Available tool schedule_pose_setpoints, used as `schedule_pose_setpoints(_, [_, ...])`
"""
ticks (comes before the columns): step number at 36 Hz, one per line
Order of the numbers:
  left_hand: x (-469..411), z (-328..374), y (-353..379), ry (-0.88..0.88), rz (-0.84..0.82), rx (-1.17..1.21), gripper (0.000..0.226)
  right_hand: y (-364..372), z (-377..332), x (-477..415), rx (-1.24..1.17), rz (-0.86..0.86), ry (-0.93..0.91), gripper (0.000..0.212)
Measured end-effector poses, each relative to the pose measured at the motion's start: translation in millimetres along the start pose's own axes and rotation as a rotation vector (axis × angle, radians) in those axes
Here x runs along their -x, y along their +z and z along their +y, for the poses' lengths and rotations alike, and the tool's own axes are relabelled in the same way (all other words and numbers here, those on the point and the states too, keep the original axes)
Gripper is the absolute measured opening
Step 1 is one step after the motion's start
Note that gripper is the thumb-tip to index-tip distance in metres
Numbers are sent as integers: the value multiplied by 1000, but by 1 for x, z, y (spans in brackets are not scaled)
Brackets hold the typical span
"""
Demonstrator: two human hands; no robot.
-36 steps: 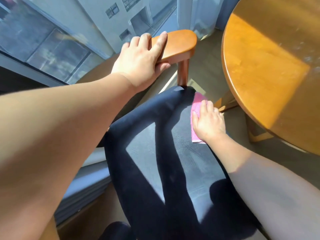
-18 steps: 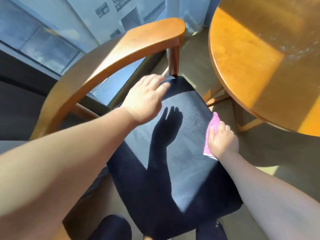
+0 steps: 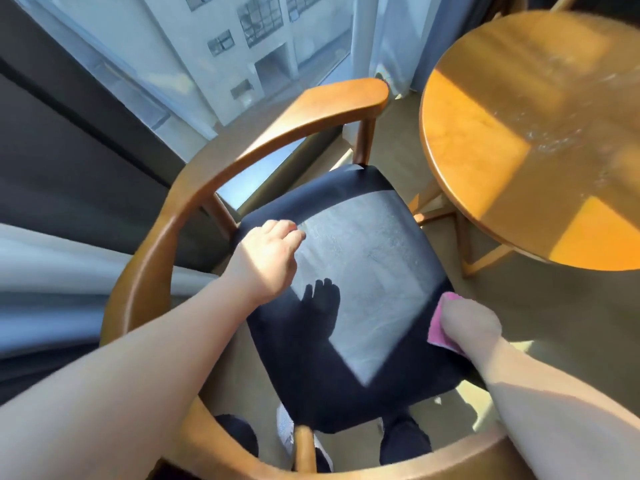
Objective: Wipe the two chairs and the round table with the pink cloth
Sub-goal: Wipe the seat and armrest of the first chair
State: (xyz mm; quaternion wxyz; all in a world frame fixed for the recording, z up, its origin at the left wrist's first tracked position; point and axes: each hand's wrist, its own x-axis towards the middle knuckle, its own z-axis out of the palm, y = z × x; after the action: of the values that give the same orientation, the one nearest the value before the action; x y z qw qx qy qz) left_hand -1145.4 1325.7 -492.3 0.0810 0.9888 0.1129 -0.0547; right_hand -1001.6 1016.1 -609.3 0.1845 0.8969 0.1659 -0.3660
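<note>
View: head camera, looking down over one chair.
Pink cloth (image 3: 440, 329): lies at the near right edge of the chair seat (image 3: 363, 265), mostly covered by the right hand (image 3: 469, 323).
Cloth handling: judged soft, light and limp. It folds under the fingers and has no stiff edge. Best held bunched in the palm and pressed flat for each stroke.
Right hand: fingers curled over the cloth, gripping it against the seat edge.
Left hand (image 3: 266, 261): above the far left part of the seat, fingers loosely curled, holding nothing. Its shadow falls apart from it on the seat.
Seat handling: dark padded cover, judged slightly yielding and smooth. Faint streaks show in the sunlit patch.
Chair rail (image 3: 277, 140): curved wood, judged stiff and heavy enough to steady by gripping the arm.
Round counter (image 3: 512, 161): far right, just beside the chair. The top is hard wood, with pale specks on its far part.
Count: cloths, one. Hands, two. Counters, one. Chairs, one in plain view; no second can be made out.
</note>
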Motion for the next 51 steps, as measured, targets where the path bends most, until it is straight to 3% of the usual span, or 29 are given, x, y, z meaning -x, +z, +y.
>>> schedule_pose_setpoints(11, [71,30,-105,-104,28,39,33,-109,-33,112,-88,263,-264,30])
schedule_pose_setpoints(15, [92,47,-141,-104,54,113,35,-154,-36,158,-262,338,-314,35])
schedule_pose_setpoints(19, [112,61,-176,-118,70,200,34,-206,-44,216,-527,360,-433,56])
schedule_pose_setpoints(21, [123,70,-193,-144,104,255,32,-227,-51,242,-565,364,-524,54])
schedule_pose_setpoints(28, [146,103,-234,-230,197,372,38,-263,-70,292,-623,242,-889,46])
schedule_pose_setpoints(32, [162,123,-238,-439,243,489,37,-267,-80,310,-634,114,-1026,47])
schedule_pose_setpoints(36, [191,146,-237,-637,322,601,14,-259,-85,328,-462,4,-1116,49])
schedule_pose_setpoints(39, [220,165,-233,-746,424,606,16,-245,-88,338,-383,-72,-1188,40])
schedule_pose_setpoints(43, [264,195,-231,-825,496,582,19,-224,-84,362,-355,-260,-1391,63])
schedule_pose_setpoints(46, [295,217,-232,-847,507,554,19,-207,-81,385,-336,-358,-1410,78])
schedule_pose_setpoints(51, [349,257,-226,-935,588,501,19,-179,-71,417,-240,-497,-1439,47])
